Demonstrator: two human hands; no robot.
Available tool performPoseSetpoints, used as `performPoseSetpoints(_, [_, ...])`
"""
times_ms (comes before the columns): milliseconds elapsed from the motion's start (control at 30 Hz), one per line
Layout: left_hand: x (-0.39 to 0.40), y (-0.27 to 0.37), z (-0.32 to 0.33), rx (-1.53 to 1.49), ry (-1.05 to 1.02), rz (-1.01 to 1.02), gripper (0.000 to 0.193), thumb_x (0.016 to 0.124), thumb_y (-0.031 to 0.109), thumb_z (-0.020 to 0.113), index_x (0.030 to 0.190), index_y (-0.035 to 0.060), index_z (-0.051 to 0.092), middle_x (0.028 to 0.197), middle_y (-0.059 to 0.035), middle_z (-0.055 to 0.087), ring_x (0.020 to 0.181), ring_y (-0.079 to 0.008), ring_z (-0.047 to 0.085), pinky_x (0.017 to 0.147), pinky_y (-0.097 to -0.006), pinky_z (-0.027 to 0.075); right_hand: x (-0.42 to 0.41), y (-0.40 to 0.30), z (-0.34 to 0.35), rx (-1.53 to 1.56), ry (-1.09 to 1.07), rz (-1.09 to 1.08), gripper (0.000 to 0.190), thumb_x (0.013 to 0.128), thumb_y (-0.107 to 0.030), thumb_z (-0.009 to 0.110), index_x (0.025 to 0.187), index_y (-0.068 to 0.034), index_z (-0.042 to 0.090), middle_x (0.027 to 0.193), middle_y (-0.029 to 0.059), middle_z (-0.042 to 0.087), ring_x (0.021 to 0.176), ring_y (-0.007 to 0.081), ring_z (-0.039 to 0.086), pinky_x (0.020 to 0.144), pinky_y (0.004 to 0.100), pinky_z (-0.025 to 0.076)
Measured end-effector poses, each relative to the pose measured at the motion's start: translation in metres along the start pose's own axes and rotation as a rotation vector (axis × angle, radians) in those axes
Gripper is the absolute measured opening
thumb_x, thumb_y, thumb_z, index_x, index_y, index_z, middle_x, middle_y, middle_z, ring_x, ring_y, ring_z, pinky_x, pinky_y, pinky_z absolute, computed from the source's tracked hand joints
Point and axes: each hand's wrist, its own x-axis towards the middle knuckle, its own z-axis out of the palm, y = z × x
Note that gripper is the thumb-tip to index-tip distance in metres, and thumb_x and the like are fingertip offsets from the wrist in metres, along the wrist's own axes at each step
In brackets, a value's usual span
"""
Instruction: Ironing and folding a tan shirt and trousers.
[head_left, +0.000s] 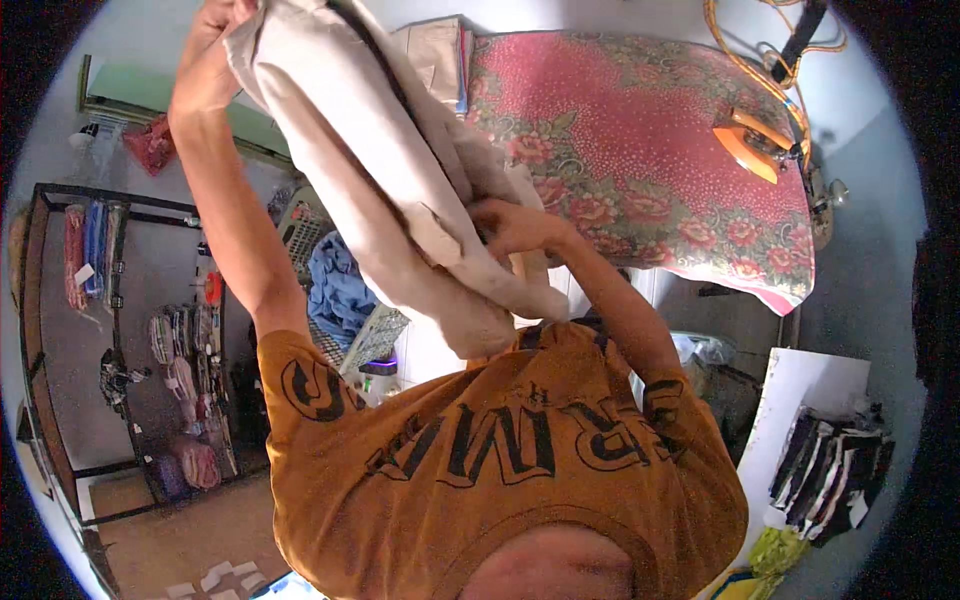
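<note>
A pale beige garment (352, 142), which looks like a pair of trousers, hangs in long folds in front of my chest. My left hand (221, 37) is raised at the upper left and grips its upper end; the fingertips are partly cut off by the picture's edge. My right hand (517, 225) is at the garment's middle, beside a small flap (435, 232), with its fingers bent against the cloth and partly hidden in the folds. The garment's lower end lies close against my orange-brown shirt.
Ahead stands an ironing table with a red floral cloth (600, 135), bearing an orange iron (750, 146) with its cord and folded clothes (435, 60). Blue cloth (337, 285) lies in a basket at left, near a rack (127, 202) of hung textiles. Dark folded clothes (825, 472) are at right.
</note>
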Motion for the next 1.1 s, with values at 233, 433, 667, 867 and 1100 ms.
performPoseSetpoints(233, [-0.018,0.039,0.025,0.631,0.251,-0.241,0.040,0.092,0.027,0.057,0.121,0.0007,0.050,0.115,-0.0120,0.060,0.102,-0.0199,0.059,0.091,-0.0328,0.047,-0.019,-0.050,-0.003,0.077,0.135,-0.226,0.078,0.060,-0.028,0.086,0.125,0.001,0.054,0.125,0.0152,0.056,0.117,0.0220,0.050,0.104,0.0328,0.035])
performPoseSetpoints(433, [-0.013,0.040,0.015,0.752,0.007,-0.289,0.036,0.092,0.030,0.053,0.111,-0.0013,0.050,0.112,-0.0126,0.055,0.102,-0.0218,0.055,0.091,-0.0342,0.041,-0.037,-0.090,-0.020,0.141,0.076,0.056,0.071,0.058,-0.032,0.084,0.114,0.003,0.057,0.115,0.0153,0.060,0.102,0.0244,0.057,0.089,0.0330,0.045])
performPoseSetpoints(667, [0.014,0.027,-0.006,0.695,0.050,-0.259,0.042,0.090,0.032,0.055,0.113,-0.0030,0.050,0.109,-0.0137,0.057,0.106,-0.0218,0.053,0.092,-0.0311,0.039,-0.052,-0.074,-0.063,-0.193,0.203,0.372,0.060,0.068,-0.038,0.078,0.110,0.000,0.062,0.108,0.0138,0.063,0.102,0.0221,0.057,0.088,0.0324,0.045])
performPoseSetpoints(867, [0.043,0.035,-0.016,0.777,0.457,-0.020,0.060,0.091,0.026,0.054,0.135,-0.0096,0.036,0.131,-0.0174,0.048,0.119,-0.0244,0.048,0.101,-0.0318,0.036,-0.109,-0.135,-0.194,-0.581,0.799,-0.183,0.028,0.077,-0.018,0.075,0.093,0.003,0.065,0.082,0.0075,0.061,0.073,0.0141,0.056,0.069,0.0258,0.044])
performPoseSetpoints(1100, [-0.060,-0.001,-0.010,0.896,0.657,-0.068,0.048,0.096,0.022,0.042,0.134,-0.0069,0.040,0.124,-0.0198,0.051,0.111,-0.0268,0.055,0.089,-0.0382,0.051,-0.110,-0.154,-0.284,-1.256,0.563,-0.101,0.037,0.074,-0.036,0.075,0.071,-0.002,0.060,0.070,0.0107,0.048,0.079,0.0258,0.050,0.073,0.0390,0.039])
